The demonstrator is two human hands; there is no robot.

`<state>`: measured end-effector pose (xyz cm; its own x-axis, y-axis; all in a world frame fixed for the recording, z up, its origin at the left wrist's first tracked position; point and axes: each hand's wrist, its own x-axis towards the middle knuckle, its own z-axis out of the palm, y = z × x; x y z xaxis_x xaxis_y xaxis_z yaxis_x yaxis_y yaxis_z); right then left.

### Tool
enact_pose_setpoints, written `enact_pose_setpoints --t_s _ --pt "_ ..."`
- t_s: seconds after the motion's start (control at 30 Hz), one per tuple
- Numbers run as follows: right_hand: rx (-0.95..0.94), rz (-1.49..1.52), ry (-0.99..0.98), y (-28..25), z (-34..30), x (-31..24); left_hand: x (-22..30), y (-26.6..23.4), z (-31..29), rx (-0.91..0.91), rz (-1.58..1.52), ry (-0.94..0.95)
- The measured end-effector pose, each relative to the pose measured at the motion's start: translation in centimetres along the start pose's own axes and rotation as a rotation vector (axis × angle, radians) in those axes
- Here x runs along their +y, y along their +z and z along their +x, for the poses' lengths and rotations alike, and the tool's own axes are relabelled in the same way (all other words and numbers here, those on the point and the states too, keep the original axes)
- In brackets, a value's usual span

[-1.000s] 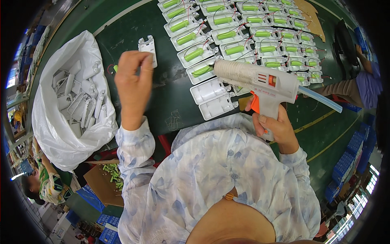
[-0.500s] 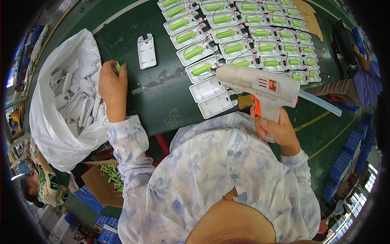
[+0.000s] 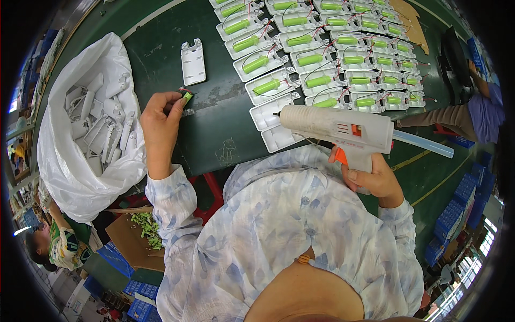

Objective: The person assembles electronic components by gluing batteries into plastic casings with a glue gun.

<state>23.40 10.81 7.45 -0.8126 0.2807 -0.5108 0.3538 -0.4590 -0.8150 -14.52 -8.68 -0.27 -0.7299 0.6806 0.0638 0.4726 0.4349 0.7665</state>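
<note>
My left hand (image 3: 161, 126) is closed on a green cylindrical battery (image 3: 187, 97) with thin wires at its end, just above the table. In my right hand (image 3: 380, 180) is a white hot glue gun (image 3: 327, 119) with an orange trigger and a clear glue stick out of its back. Its nozzle points left, over the nearest white plastic cases (image 3: 280, 138), whose insides show no battery. Beyond them stand rows of white cases, each holding a green battery (image 3: 266, 87) with red and black wires. A single white case (image 3: 193, 63) lies apart, beyond my left hand.
At left, a white plastic bag (image 3: 56, 161) is full of white plastic parts (image 3: 86, 107). Below it, a cardboard box (image 3: 126, 241) holds many green batteries (image 3: 147, 228). Another person's arm (image 3: 440, 116) reaches in at the right edge of the dark green table (image 3: 214, 129).
My left hand has moved right and away from the bag with the battery, whose wires now show. The glue gun has shifted slightly down and left, its nozzle nearer the cases without batteries.
</note>
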Motion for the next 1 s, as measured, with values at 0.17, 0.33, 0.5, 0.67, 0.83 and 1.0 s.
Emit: enact_pose_setpoints --t_s 0.17,0.33,0.5,0.67,0.83,1.0 --pt "-0.005 -0.082 0.052 0.1 0.3 0.5 0.5 0.0 0.1 0.152 0.142 -0.071" --pt "0.061 -0.08 0.064 0.3 -0.2 0.7 -0.4 -0.5 -0.3 0.065 0.13 -0.099" --pt "0.106 -0.055 0.012 0.8 -0.3 0.8 0.4 -0.2 -0.1 -0.089 0.07 -0.073" --pt "0.036 -0.058 0.002 0.2 0.1 0.6 1.7 -0.2 -0.5 -0.114 0.153 -0.095" --pt "-0.018 -0.052 0.007 -0.1 0.2 0.0 2.3 1.0 -1.1 0.048 0.423 0.241" --pt "0.062 0.0 -0.034 -0.2 -0.9 0.3 2.1 2.4 0.1 0.084 0.431 0.426"
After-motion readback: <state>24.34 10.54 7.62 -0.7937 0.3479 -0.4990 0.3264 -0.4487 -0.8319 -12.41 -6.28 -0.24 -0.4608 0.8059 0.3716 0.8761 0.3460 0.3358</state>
